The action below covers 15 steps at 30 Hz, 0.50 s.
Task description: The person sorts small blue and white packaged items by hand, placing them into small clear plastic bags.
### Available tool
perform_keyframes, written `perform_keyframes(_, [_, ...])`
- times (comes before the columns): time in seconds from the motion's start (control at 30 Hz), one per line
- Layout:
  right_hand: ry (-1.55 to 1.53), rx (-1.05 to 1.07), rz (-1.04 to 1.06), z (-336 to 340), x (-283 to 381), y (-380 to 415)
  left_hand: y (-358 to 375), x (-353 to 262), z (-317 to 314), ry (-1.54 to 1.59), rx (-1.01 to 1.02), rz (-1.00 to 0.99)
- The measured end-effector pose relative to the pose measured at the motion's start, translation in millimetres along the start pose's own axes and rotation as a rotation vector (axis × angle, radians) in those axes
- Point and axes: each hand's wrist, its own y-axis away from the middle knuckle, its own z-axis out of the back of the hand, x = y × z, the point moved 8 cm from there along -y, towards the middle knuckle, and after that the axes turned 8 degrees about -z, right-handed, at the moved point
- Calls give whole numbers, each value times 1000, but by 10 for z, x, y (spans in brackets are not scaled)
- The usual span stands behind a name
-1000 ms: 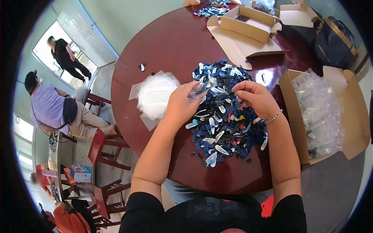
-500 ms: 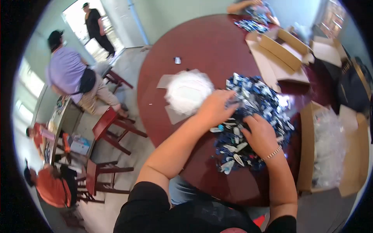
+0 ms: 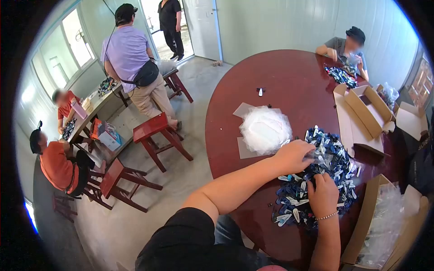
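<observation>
A heap of blue, white and black hair clips (image 3: 332, 162) lies on the round dark-red table (image 3: 253, 149). My left hand (image 3: 294, 156) rests at the heap's left edge and grips a small clear plastic bag (image 3: 316, 156). My right hand (image 3: 323, 194), with a bead bracelet at the wrist, presses down into the near side of the heap with its fingers curled among the clips. A stack of clear plastic bags (image 3: 265, 129) lies on the table just left of my left hand.
Open cardboard boxes (image 3: 366, 110) stand at the table's far right, and a box of filled clear bags (image 3: 384, 226) at the near right. A person (image 3: 348, 43) sits across the table with more clips. Red stools (image 3: 156, 135) and several other people stand or sit on the left.
The view has swung up and left, showing more of the room. My right hand has dropped from above the heap down into its near side. My left hand stays at the heap's left edge.
</observation>
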Motion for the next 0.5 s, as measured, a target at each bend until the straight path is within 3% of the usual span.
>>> perform_keyframes(0.5, [-360, -131, 3, 214, -132, -80, 4, 2, 12, 35, -14, -17])
